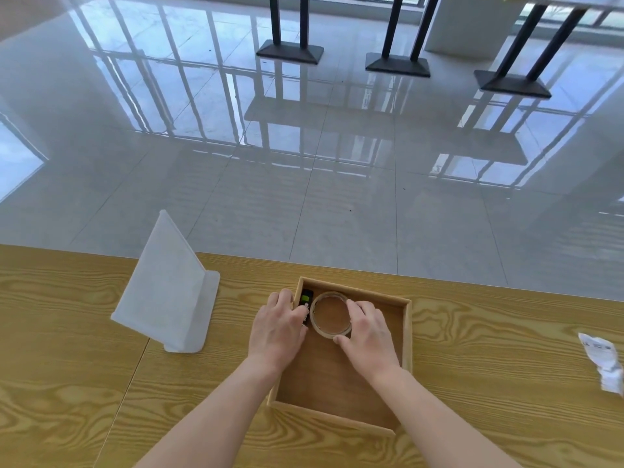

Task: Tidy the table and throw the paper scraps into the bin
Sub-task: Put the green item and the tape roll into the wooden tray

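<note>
- Left hand [275, 327]: bare, with the wrist and forearm uncovered as far as the lower frame edge.
- Right hand [369, 336]: bare too, its wrist and forearm likewise uncovered.

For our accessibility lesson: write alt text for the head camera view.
A person's right hand grips a clear round tape roll inside a shallow wooden tray on a wood-grain table, while the left hand touches a small black-and-green object beside it. A crumpled white paper scrap lies at the far right.
</note>
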Demonstrator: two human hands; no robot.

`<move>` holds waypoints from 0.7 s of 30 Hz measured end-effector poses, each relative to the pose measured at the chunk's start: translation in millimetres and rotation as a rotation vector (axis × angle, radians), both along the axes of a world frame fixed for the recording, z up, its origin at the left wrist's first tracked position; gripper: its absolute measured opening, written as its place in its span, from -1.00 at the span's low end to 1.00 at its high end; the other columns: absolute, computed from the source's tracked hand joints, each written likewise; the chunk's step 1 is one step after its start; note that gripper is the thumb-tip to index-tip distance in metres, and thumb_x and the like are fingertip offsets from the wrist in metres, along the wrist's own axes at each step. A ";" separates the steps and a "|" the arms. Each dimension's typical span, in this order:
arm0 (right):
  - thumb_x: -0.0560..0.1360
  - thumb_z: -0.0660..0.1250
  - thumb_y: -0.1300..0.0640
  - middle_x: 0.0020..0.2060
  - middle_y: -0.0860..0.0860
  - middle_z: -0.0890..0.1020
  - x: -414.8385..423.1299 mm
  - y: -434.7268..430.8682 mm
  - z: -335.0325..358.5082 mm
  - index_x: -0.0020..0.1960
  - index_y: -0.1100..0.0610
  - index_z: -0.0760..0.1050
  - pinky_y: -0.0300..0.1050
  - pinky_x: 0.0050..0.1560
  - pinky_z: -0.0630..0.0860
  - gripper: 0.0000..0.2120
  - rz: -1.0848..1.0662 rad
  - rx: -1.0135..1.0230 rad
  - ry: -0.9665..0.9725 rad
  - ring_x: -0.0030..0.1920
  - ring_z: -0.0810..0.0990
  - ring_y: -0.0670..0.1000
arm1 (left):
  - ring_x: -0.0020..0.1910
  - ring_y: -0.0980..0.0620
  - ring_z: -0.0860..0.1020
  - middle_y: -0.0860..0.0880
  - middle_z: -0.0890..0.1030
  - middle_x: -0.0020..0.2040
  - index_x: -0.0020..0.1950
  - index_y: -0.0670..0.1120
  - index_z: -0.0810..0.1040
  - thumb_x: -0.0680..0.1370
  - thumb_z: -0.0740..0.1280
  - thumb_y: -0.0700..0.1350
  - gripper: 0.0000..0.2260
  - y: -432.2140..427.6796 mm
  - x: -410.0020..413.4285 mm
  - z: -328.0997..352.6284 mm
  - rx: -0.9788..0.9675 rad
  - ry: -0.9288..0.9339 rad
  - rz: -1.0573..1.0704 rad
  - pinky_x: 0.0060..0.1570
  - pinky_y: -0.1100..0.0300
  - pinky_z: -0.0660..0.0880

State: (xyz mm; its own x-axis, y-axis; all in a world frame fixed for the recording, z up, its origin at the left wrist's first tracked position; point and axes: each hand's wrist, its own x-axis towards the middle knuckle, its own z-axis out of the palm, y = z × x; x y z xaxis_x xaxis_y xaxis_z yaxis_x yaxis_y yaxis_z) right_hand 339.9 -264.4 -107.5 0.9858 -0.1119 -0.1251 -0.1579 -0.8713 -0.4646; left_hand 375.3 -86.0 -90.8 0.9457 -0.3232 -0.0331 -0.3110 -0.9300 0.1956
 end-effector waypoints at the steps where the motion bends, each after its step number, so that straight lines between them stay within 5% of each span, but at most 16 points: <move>1: 0.44 0.49 0.06 0.30 0.02 0.46 0.6 0.1 -0.3 0.51 0.14 0.27 -0.12 0.31 0.36 -0.28 -0.003 0.001 -0.002 0.27 0.39 0.06 | 0.02 -0.02 0.43 -0.02 0.46 0.05 0.11 0.00 0.62 0.50 0.38 0.00 -0.79 0.0 0.4 -0.5 0.001 0.006 0.007 -0.13 0.13 0.49; 8: 0.47 0.47 0.06 0.36 0.02 0.43 -3.5 0.2 3.3 0.53 0.09 0.24 -0.11 0.37 0.32 -0.29 -0.013 0.051 0.005 0.35 0.35 0.06 | 0.08 0.02 0.46 -0.01 0.45 0.15 0.38 0.06 0.44 0.52 0.40 0.05 -0.56 3.8 -8.9 -5.2 -0.126 0.066 0.050 -0.09 0.14 0.55; 13: 0.50 0.42 0.06 0.36 -0.01 0.44 -20.4 -9.0 13.5 0.50 0.06 0.28 -0.13 0.37 0.32 -0.38 -0.041 0.100 0.008 0.39 0.36 0.02 | 0.19 0.05 0.46 0.02 0.48 0.23 0.50 -0.02 0.29 0.55 0.34 -0.04 -0.47 9.7 -29.7 -5.8 -0.327 0.116 0.122 0.13 0.19 0.48; 21: 0.50 0.44 0.12 0.11 0.02 0.59 -72.9 -40.6 33.2 0.35 0.12 0.49 -0.06 0.15 0.54 -0.56 -0.234 0.075 -0.049 0.10 0.56 0.02 | 0.17 0.01 0.52 -0.04 0.53 0.22 0.54 -0.10 0.23 0.54 0.33 -0.11 -0.42 27.1 -73.2 -12.2 -0.424 0.205 0.257 0.16 0.12 0.50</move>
State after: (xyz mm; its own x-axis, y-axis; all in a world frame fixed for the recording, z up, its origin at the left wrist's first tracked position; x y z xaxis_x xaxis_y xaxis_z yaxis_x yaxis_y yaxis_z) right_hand 267.0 -305.0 -74.4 0.9391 -0.3304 -0.0944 -0.3273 -0.7761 -0.5390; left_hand 302.1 -58.9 -103.0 0.9840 -0.1072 -0.1425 0.0006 -0.7972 0.6037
